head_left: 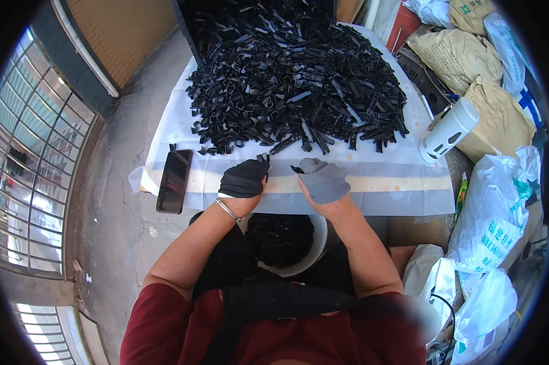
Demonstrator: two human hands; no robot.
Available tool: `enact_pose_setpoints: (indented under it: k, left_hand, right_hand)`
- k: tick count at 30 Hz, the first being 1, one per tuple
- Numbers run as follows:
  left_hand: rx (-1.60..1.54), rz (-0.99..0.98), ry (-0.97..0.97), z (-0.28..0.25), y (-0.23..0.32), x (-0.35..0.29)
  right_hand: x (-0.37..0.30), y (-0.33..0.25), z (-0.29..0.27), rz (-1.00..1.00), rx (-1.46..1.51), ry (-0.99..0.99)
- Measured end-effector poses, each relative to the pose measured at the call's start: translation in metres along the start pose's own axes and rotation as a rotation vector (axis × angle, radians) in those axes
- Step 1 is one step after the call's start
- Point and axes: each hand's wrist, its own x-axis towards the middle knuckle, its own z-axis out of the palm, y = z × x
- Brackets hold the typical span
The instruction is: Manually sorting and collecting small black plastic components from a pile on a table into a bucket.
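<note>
A big heap of small black plastic pieces [298, 91] covers the far part of the table, which has a white sheet [402, 182] over it. At the near edge, my left hand [244, 178] wears a black glove and is closed, with a small dark piece [263, 158] at its fingertips. Beside it, my right hand [322, 179] in a grey dotted glove is also closed, pinching a small black piece [295, 170]. The two hands are a short way apart. Below them, between my legs, stands a white bucket [320, 242] holding more black pieces.
A dark phone [174, 181] lies at the table's left edge. On the right stands a white tumbler [449, 129], tilted in view. Several sacks and plastic bags [487, 210] crowd the right side. A barred window [37, 152] is at far left.
</note>
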Motion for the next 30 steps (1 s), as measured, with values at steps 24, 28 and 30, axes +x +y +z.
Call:
enact_pose_setpoints:
  k: [24,28,30]
  left_hand:
    - [-1.629,-0.995,-0.249,-0.020,0.045,-0.032]
    - [-1.609,-0.980,-0.185,-0.018,0.039,-0.030]
    - [-1.362,-0.923,-0.246,-0.004,0.029,-0.037]
  right_hand:
    - [-0.016,-0.040,-0.001,-0.083,0.562,0.119]
    - [-0.015,-0.040,-0.013,-0.053,0.391,0.001]
    - [-0.015,-0.043,-0.015,-0.055,0.361,-0.026]
